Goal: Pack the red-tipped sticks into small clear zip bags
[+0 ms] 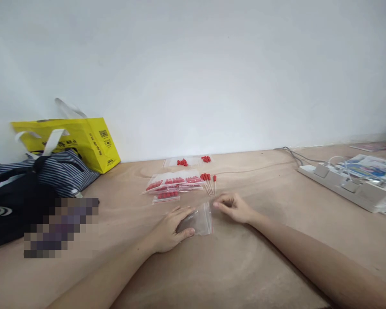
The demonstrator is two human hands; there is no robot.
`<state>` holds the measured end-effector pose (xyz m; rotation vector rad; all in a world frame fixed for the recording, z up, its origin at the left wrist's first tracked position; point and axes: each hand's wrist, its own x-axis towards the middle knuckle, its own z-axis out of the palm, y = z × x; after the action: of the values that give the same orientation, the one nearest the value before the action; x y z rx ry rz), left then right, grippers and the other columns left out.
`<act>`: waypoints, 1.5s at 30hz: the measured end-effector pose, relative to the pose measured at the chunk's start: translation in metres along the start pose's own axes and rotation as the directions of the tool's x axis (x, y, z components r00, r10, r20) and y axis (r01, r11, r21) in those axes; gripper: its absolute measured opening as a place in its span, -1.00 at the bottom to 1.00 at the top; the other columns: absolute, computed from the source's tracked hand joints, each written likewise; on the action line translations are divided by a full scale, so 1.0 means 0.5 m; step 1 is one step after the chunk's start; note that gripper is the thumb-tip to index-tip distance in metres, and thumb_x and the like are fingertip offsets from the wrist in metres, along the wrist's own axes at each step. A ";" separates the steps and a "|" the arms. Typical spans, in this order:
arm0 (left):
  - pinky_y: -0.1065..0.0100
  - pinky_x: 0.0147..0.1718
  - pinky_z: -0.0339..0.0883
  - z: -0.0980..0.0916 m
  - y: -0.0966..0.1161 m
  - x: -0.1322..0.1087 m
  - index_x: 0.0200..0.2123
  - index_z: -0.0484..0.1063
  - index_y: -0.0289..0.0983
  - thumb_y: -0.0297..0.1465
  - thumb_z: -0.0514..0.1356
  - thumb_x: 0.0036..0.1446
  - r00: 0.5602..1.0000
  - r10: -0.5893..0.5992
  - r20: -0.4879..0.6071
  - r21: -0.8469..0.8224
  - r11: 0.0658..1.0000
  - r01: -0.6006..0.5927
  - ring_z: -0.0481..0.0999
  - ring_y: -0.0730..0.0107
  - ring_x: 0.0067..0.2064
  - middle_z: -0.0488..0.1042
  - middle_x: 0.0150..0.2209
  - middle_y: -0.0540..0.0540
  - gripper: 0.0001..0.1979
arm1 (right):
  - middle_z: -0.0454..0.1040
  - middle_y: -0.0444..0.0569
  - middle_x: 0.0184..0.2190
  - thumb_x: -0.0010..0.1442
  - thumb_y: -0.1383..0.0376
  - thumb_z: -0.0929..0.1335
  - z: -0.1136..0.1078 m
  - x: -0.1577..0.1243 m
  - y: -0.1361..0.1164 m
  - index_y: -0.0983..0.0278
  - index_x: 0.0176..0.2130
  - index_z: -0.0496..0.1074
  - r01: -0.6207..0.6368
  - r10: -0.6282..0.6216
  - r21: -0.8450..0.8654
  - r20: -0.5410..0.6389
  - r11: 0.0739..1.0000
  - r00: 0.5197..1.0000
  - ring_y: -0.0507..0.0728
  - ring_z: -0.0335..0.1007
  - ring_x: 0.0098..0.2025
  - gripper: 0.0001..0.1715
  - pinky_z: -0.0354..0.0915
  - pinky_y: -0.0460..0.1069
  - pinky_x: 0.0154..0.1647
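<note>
On the table in front of me lies a small clear zip bag (197,221) with nothing visible inside. My left hand (169,229) holds its left side down, fingers along the top and thumb on the lower part. Beside the bag's upper right corner, my right hand (233,207) has thumb and fingertips pinched together; whatever is between them is too small to make out. Just beyond are several droppers with red rubber bulbs (206,177) and thin clear stems. To their left, filled zip bags (173,182) with red bulbs lie in an overlapping pile.
Further back, red bulbs (182,162) lie on clear plastic bags. A yellow shopping bag (96,146), a striped bag (75,169) and a black bag (16,206) stand at left. At right are a white power strip (347,189) with plugs and printed papers (373,167). A wall rises behind.
</note>
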<state>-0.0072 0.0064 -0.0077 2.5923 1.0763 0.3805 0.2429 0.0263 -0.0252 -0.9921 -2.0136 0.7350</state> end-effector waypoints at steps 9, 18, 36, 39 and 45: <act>0.04 0.12 -0.06 -0.002 0.006 0.015 0.13 0.05 -0.25 -0.17 0.02 0.13 0.999 -0.029 0.036 0.020 0.999 0.028 0.08 0.13 0.17 0.15 0.15 -0.15 -0.46 | 0.47 0.10 -0.37 -0.10 0.14 0.34 -0.010 0.171 0.119 0.33 -0.37 0.45 -0.584 0.498 0.015 -0.541 0.811 0.678 0.22 0.36 -0.22 -0.67 0.20 0.04 -0.22; 0.08 0.13 -0.07 -0.004 0.013 0.013 0.11 0.09 -0.23 -0.20 0.04 0.12 0.999 -0.028 0.036 -0.005 1.000 0.029 0.08 0.19 0.17 0.13 0.16 -0.14 -0.50 | 0.39 -0.08 -0.54 -0.12 0.08 0.32 -0.010 0.150 0.131 0.26 -0.51 0.29 -0.403 0.520 0.328 -0.553 0.854 0.651 0.08 0.34 -0.44 -0.71 0.21 -0.04 -0.40; 0.08 0.07 0.04 0.000 0.009 0.012 0.12 0.05 -0.18 -0.18 0.03 0.12 0.998 -0.065 0.002 -0.002 0.998 0.065 0.09 0.13 0.16 0.15 0.15 -0.13 -0.48 | 0.34 -0.19 -0.59 -0.14 -0.04 0.37 0.030 -0.013 0.013 0.21 -0.43 0.18 -0.061 0.510 0.697 -0.459 0.715 0.728 0.02 0.30 -0.57 -0.55 0.25 -0.04 -0.49; 0.09 0.08 0.04 0.000 0.010 0.013 0.11 0.07 -0.20 -0.17 0.03 0.12 0.997 -0.071 -0.003 0.005 0.997 0.071 0.09 0.12 0.16 0.15 0.14 -0.14 -0.49 | 0.37 -0.20 -0.58 -0.12 -0.03 0.37 0.040 -0.014 -0.002 0.21 -0.42 0.16 -0.062 0.487 0.700 -0.427 0.711 0.762 0.01 0.33 -0.56 -0.55 0.24 -0.06 -0.49; 0.11 0.07 0.05 0.003 0.005 0.013 0.11 0.05 -0.21 -0.20 0.05 0.11 0.999 -0.039 -0.020 -0.001 0.999 0.039 0.13 0.15 0.14 0.17 0.13 -0.15 -0.48 | 0.40 -0.18 -0.56 -0.18 0.05 0.42 0.055 -0.028 -0.036 0.26 -0.46 0.20 -0.156 0.353 0.638 -0.193 0.754 0.916 -0.03 0.30 -0.58 -0.56 0.22 -0.11 -0.54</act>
<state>-0.0007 0.0092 -0.0072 2.5680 1.1306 0.3981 0.2187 0.0006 -0.0320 -0.9180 -1.2374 1.2119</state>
